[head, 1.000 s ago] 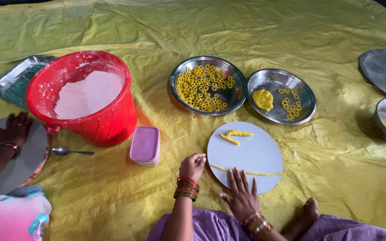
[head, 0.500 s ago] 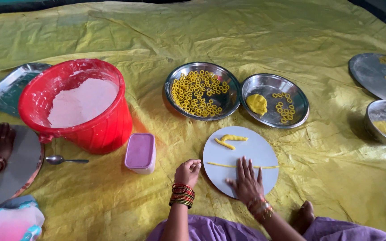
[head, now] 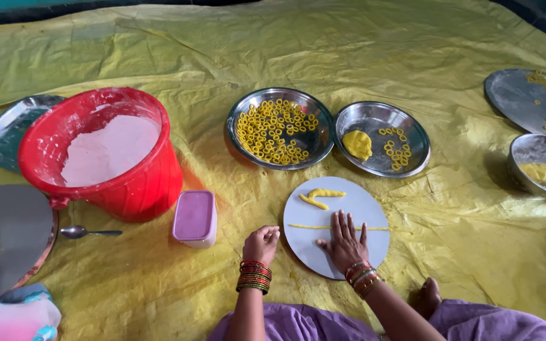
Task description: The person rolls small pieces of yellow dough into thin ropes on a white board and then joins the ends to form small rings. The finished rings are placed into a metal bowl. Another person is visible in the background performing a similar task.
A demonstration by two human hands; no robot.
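Right hand slid forward, fingers apart on dough strand, left hand curled, pink box beside.

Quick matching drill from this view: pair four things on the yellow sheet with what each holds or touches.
1. red bucket
2. round board
3. right hand
4. left steel bowl

a. many small yellow rings
b. white flour
c. flat on a thin dough strand
d. thin strand and short dough pieces

Pairs: 1-b, 2-d, 3-c, 4-a
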